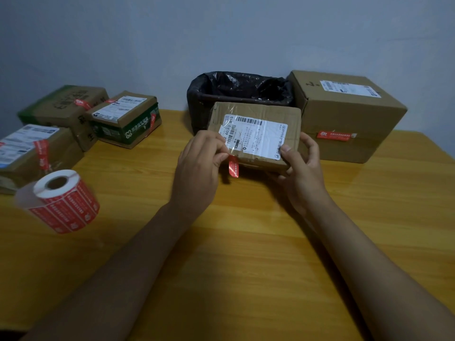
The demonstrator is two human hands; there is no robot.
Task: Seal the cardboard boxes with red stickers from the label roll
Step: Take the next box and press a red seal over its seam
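Fingers of the left hand [197, 166] pinched a red sticker [233, 166] against the near edge of a small cardboard box [256, 124], which the right hand [302, 173] gripped at its corner above a wooden table [246, 242]. The label roll [64, 200] lay to the left, near stickered boxes [73, 119] under a grey wall [221, 33].
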